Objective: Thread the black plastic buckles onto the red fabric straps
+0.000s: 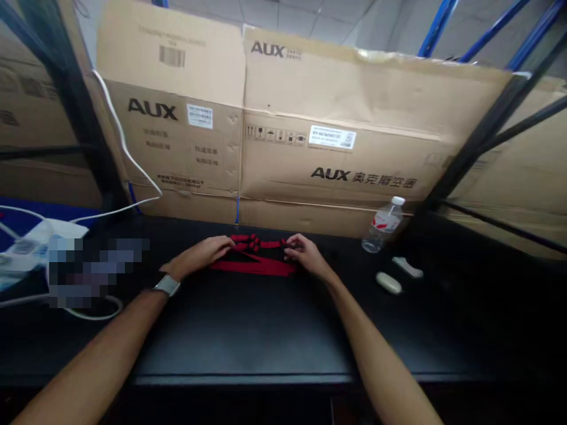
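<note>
Red straps (252,267) lie on the black tabletop, with a knotted-looking middle and dark parts along their upper stretch. At the left end, my left hand (207,251) has its fingers closed on the red strap. My right hand (308,255) pinches the other end of the upper strap, thumb and index finger together. Between the hands the upper stretch runs roughly straight across, while a wider flat red length rests nearer to me. A watch (168,285) is on my left wrist.
A clear bottle (381,225) with a white cap stands at the back right. Near it lie a white oval case (388,283) and a small white piece (407,267). White cables (95,317) and a packet (26,248) lie left. Cardboard (283,159) walls the back.
</note>
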Available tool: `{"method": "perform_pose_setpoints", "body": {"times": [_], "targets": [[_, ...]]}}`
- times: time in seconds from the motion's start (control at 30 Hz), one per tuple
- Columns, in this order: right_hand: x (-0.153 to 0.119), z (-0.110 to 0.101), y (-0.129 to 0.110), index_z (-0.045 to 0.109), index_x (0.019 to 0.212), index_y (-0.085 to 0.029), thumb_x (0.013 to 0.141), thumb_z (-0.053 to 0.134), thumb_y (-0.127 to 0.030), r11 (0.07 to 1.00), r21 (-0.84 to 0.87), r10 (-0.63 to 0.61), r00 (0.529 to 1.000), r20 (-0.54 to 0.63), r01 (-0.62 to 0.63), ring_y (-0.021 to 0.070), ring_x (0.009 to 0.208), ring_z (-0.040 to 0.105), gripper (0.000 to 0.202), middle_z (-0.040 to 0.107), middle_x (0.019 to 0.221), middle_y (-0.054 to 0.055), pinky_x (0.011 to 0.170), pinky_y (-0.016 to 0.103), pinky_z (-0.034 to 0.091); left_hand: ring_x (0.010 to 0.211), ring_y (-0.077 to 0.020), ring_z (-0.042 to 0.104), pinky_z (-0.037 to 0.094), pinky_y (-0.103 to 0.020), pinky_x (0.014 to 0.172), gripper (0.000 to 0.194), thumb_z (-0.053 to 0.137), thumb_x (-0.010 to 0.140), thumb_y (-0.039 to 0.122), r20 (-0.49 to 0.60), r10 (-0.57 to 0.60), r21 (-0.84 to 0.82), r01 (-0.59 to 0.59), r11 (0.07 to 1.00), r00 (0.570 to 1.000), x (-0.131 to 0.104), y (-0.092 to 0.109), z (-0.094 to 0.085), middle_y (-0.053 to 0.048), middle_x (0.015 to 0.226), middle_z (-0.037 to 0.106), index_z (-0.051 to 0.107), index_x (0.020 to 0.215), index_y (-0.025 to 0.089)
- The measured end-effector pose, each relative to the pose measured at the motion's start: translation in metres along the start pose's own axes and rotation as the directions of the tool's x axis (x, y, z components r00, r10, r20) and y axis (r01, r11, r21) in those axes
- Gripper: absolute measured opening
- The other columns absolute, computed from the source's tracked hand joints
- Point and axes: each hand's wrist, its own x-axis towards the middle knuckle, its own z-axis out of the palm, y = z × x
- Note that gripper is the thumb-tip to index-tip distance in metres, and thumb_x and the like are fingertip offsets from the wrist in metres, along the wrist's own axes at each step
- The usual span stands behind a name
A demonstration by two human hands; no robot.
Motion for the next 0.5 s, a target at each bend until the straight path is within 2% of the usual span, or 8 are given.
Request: {"method": "perform_pose_setpoints", "body": {"times": [0.17,0.3,0.4,0.47,0.5], "targets": [[0.0,0.02,-0.002,0.055,0.09,-0.018,0.079,0.06,-0.029,0.984,-0.117,-0.129,0.991,0.027,0.131,0.0142,0.071,0.063,0.017,0.062,0.079,0.0,0.068,0.027,0.047,0.099,-0.0192,0.058,0.043,-0.03,0.089,0.033,0.044,0.083,0.013,-0.004,-0.016,0.029,0.016,0.999,1.0,-0.002,0.008,0.002,-0.005,0.107,0.063,0.059,0.111,0.022],[-0.003,0.029,-0.006,0.061,0.086,-0.017,0.079,0.059,-0.024,0.937,-0.249,-0.24,0.97,0.051,0.245,0.0139,0.075,0.058,0.01,0.063,0.086,0.002,0.072,0.027,0.045,0.093,-0.0196,0.058,0.044,-0.031,0.084,0.028,0.048,0.082,0.018,-0.067,-0.083,-0.052,0.079,0.996,0.994,0.0,0.014,0.0,-0.004,0.103,0.064,0.063,0.106,0.022],[-0.005,0.035,-0.01,0.063,0.087,-0.018,0.08,0.059,-0.024,0.933,-0.234,-0.258,0.962,0.092,0.273,0.0136,0.074,0.057,0.01,0.064,0.087,0.002,0.071,0.026,0.044,0.078,-0.0187,0.057,0.045,-0.03,0.074,0.022,0.057,0.079,0.025,-0.149,-0.221,-0.276,0.174,0.945,0.964,0.006,0.017,-0.004,-0.003,0.088,0.065,0.067,0.098,0.02],[-0.005,0.038,-0.012,0.063,0.09,-0.018,0.081,0.06,-0.028,0.941,-0.207,-0.252,0.963,0.098,0.268,0.0136,0.072,0.057,0.013,0.064,0.085,0.002,0.07,0.026,0.044,0.076,-0.0177,0.057,0.045,-0.027,0.069,0.021,0.063,0.077,0.028,-0.221,-0.352,-0.556,0.179,0.812,0.91,0.01,0.019,-0.008,-0.003,0.084,0.066,0.068,0.094,0.017],[-0.005,0.039,-0.013,0.063,0.09,-0.018,0.081,0.06,-0.03,0.944,-0.198,-0.249,0.964,0.09,0.263,0.0136,0.072,0.057,0.015,0.065,0.084,0.002,0.07,0.026,0.044,0.077,-0.0173,0.058,0.045,-0.026,0.068,0.021,0.065,0.076,0.028,-0.249,-0.418,-0.702,0.134,0.699,0.874,0.012,0.02,-0.01,-0.003,0.086,0.066,0.068,0.093,0.017]]}}
